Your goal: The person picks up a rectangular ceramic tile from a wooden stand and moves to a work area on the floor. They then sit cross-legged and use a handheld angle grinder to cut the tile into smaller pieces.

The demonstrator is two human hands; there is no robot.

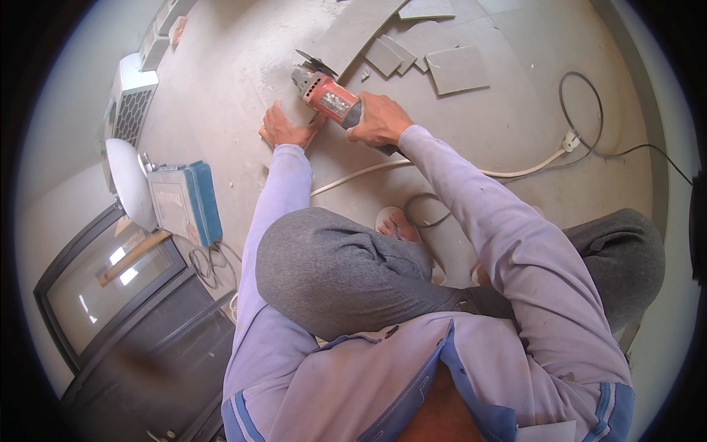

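A red and black angle grinder (333, 102) is in my right hand (381, 119), whose fingers wrap round its dark rear body. Its metal head and dark disc (318, 63) point away from me, near the close end of a long grey tile strip (361, 33). I cannot tell whether the disc touches the strip. Just left of the grinder, my left hand (287, 131) is low at the dusty floor. Its fingers are curled and its thumb reaches toward the tool; what they grip, if anything, is hidden.
Several grey tile pieces (458, 70) lie beyond my right hand. A pale cable (515, 174) crosses the floor to a white plug (570, 141) and a dark looped cord (600, 110). At left stand a blue-edged case (199, 202) and a dark framed glass panel (110, 265). My foot (398, 223) is near the cable.
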